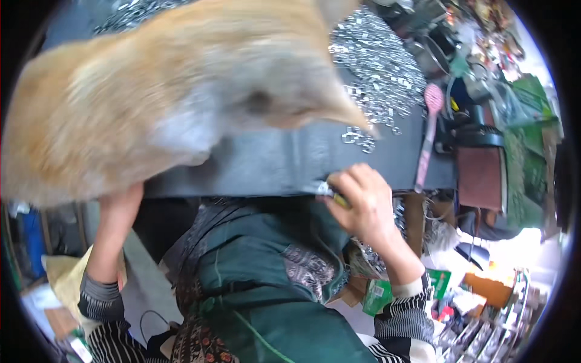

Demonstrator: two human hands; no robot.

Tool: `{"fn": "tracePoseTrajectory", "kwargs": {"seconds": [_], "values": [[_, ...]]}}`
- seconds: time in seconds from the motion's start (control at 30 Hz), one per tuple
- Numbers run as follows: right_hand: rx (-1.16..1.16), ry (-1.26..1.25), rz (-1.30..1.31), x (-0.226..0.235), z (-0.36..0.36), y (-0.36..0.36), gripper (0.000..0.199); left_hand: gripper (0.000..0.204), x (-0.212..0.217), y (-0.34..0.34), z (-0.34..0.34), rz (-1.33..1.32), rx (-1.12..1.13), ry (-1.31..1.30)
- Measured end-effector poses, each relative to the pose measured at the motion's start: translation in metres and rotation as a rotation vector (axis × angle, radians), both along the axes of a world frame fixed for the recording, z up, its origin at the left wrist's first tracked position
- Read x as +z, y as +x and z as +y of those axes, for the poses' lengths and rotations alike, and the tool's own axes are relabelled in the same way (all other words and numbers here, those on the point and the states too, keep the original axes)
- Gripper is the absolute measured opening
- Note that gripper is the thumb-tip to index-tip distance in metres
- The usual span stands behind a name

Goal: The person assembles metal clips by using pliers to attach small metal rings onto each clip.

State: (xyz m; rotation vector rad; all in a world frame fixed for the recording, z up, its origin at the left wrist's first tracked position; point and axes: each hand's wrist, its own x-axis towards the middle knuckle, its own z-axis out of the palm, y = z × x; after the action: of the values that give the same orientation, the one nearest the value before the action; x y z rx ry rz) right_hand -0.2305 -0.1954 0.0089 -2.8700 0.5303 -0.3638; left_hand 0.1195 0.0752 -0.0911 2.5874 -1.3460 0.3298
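My right hand (363, 199) is closed around a small hand tool (341, 200) at the near edge of the dark table (266, 163). The tool has a yellow-and-black handle; the silver piece at its tip is too blurred to make out. A large orange-and-white cat (139, 97) stretches across the left and middle of the table, close to the camera and smeared by motion. It hides the fingers of my left hand (124, 196), so only the wrist and lower part show below its body. Beyond my right hand lie a few loose silver metal links (360, 139).
A big heap of small silver metal pieces (378, 60) spreads at the back right; more (130, 15) lie at the back left. A pink long-handled brush (428, 136) rests near the right edge. Boxes and clutter (481, 178) crowd the right side. Green cloth (260, 260) covers my lap.
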Motion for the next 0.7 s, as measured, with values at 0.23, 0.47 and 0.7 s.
{"fn": "tracePoseTrajectory", "kwargs": {"seconds": [0.23, 0.47, 0.7], "values": [[-0.254, -0.189, -0.203, -0.003, -0.093, 0.029, 0.015, 0.030, -0.018, -0.008, 0.018, -0.662, -0.180, 0.240], [-0.259, -0.298, -0.103, -0.029, -0.140, 0.051, 0.014, 0.025, 0.031, -0.050, -0.013, 0.191, -0.026, 0.011], [-0.398, -0.004, 0.077, -0.004, -0.138, 0.053, 0.023, 0.020, 0.034, -0.055, -0.011, 0.019, -0.072, -0.186]]}}
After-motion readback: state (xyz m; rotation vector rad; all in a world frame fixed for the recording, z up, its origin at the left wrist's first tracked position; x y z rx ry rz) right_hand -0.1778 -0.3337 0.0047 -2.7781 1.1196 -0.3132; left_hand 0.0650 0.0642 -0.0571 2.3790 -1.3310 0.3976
